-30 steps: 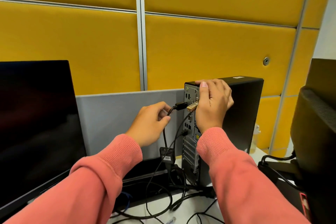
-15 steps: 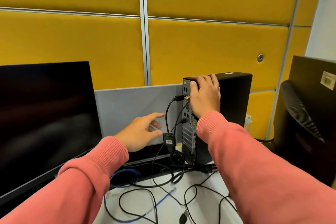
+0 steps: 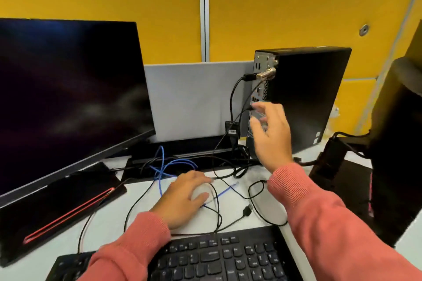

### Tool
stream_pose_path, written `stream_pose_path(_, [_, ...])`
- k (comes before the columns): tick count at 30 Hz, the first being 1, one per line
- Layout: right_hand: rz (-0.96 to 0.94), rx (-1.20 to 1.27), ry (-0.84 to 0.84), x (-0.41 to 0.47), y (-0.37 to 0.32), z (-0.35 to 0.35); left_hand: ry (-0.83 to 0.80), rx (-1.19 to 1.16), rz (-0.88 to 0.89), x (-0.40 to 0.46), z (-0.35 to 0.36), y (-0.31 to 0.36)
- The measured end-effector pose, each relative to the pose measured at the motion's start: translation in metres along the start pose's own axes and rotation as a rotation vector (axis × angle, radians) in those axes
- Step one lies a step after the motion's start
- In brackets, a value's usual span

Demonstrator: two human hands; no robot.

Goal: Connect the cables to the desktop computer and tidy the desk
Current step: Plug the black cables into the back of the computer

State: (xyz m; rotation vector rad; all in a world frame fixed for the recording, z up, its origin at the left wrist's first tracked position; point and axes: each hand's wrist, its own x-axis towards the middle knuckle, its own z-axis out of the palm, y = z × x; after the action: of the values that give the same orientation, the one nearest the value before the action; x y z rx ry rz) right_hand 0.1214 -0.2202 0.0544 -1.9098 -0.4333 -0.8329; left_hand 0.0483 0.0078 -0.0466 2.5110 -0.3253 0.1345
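Cable-connecting step is being worked: a loose cable is being picked from the tangle on the desk [image 3: 269,207]. Left hand [image 3: 182,198] is being laid flat, fingers relaxed, over the blue cable [image 3: 173,164] and black leads; right hand [image 3: 271,134] is being held open, gripping nothing, beside the desktop computer's [image 3: 306,98] rear ports. Two plugs are sitting in the upper ports. Next, probably the loose USB plug [image 3: 247,210] needs pinching and aligning to a free port.

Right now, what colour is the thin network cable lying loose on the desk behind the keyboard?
Blue; the network cable shows best in the head view.
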Motion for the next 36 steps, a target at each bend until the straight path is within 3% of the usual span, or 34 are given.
stream_pose_path(5, [0.144,-0.149,-0.314,-0.051,0.050,0.008,0.011,0.028,-0.038,-0.007,0.017,-0.006])
stream_pose_path(9, [0.254,-0.199,-0.425,-0.074,0.065,0.016,0.028,0.037,-0.036,-0.008,0.015,-0.007])
stream_pose_path(19, [0.303,-0.083,-0.334,-0.097,0.073,0.014,0.193,0.030,-0.066,-0.014,0.010,-0.001])
stream_pose_path(27, [0.277,-0.027,-0.032,-0.093,0.071,0.010,0.344,-0.012,-0.072,-0.016,0.006,-0.003])
stream_pose_path(36, [0.045,-0.110,0.001,-0.095,0.069,0.008,0.313,-0.143,-0.060,-0.016,0.005,-0.003])
